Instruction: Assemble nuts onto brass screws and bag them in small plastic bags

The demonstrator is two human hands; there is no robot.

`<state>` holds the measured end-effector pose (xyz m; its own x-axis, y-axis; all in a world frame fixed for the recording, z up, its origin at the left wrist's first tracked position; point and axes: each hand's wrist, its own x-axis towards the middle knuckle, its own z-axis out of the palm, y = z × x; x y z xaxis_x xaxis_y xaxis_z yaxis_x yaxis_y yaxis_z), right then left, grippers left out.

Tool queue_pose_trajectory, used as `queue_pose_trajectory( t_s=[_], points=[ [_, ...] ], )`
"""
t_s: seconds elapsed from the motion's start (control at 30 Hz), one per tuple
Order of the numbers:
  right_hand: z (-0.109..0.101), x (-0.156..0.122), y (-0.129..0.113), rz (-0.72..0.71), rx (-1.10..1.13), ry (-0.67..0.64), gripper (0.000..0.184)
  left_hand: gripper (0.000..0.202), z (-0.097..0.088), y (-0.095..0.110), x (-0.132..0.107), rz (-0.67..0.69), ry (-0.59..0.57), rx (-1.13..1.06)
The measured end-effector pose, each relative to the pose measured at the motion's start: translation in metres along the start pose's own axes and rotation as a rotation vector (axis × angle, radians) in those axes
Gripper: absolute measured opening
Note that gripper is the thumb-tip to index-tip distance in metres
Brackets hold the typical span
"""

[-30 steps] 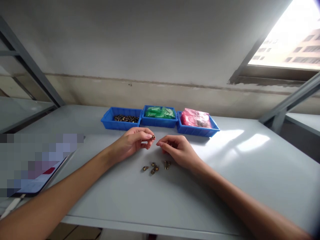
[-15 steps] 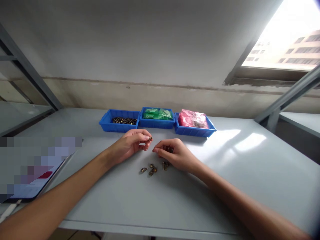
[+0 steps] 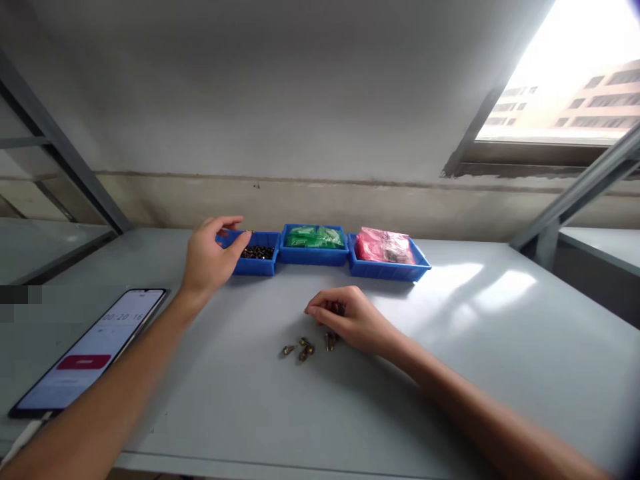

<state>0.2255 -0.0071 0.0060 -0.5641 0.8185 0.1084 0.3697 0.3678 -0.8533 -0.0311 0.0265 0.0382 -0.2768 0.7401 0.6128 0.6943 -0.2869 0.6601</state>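
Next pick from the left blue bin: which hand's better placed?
Left, I'd say. The left hand is at that blue bin, fingers parted; the right hand is farther from it, near the loose metal parts on the table, and seems curled around more.

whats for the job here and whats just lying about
Likely in the job:
loose metal parts, near right hand
bin of metal parts, near left hand
untouched green bags and pink bags, in matching bins

Likely just lying about:
phone
white cable
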Motion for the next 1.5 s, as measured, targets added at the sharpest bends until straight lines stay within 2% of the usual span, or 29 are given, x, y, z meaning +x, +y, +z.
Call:
queue_pose_trajectory(
  t_s=[0.03, 0.1, 0.23, 0.33, 0.47, 0.5, 0.57, 0.73, 0.9, 0.97, 1.07, 1.3, 1.4, 1.5],
  points=[
    [0.000, 0.000, 0.000, -0.003, -0.001, 0.001, 0.019, 0.027, 0.000, -0.005, 0.001, 0.025, 0.023, 0.051],
    [0.000, -0.001, 0.000, -0.009, -0.002, 0.000, 0.019, 0.020, 0.001, -0.008, -0.001, 0.061, -0.001, 0.069],
    [0.000, -0.001, 0.001, -0.023, -0.006, -0.007, 0.018, 0.013, 0.001, 0.007, -0.014, 0.130, -0.212, -0.011],
    [0.000, -0.002, 0.002, -0.047, -0.002, -0.029, 0.016, 0.012, 0.001, 0.022, -0.025, 0.236, -0.516, -0.030],
    [-0.004, -0.004, 0.000, -0.098, -0.010, -0.153, 0.015, 0.011, 0.002, 0.029, -0.035, 0.284, -1.065, -0.034],
    [-0.005, -0.004, -0.001, -0.117, -0.031, -0.180, 0.016, 0.012, 0.002, 0.028, -0.037, 0.276, -1.172, -0.027],
    [-0.007, -0.005, -0.003, -0.166, -0.092, -0.216, 0.019, 0.018, 0.001, 0.027, -0.038, 0.254, -1.300, -0.008],
    [-0.010, -0.006, -0.006, -0.247, -0.180, -0.276, 0.030, 0.026, 0.001, 0.029, -0.041, 0.267, -1.338, 0.027],
    [-0.009, -0.006, -0.005, -0.230, -0.188, -0.275, 0.026, 0.012, 0.005, 0.027, -0.044, 0.294, -1.318, -0.014],
    [-0.008, -0.006, -0.004, -0.245, -0.204, -0.257, 0.019, 0.007, 0.006, 0.025, -0.044, 0.291, -1.310, -0.028],
    [-0.005, -0.006, -0.003, -0.270, -0.222, -0.236, 0.019, 0.005, 0.007, 0.023, -0.044, 0.271, -1.293, -0.034],
    [0.002, -0.006, 0.003, -0.228, -0.228, -0.153, 0.013, 0.014, 0.008, 0.024, -0.045, 0.261, -1.247, -0.061],
    [0.002, -0.005, 0.003, -0.181, -0.166, -0.103, 0.010, 0.016, 0.008, 0.024, -0.045, 0.263, -1.239, -0.063],
    [0.000, -0.003, 0.000, -0.135, 0.000, -0.029, 0.009, 0.016, 0.008, 0.023, -0.044, 0.262, -1.226, -0.082]
  ],
)
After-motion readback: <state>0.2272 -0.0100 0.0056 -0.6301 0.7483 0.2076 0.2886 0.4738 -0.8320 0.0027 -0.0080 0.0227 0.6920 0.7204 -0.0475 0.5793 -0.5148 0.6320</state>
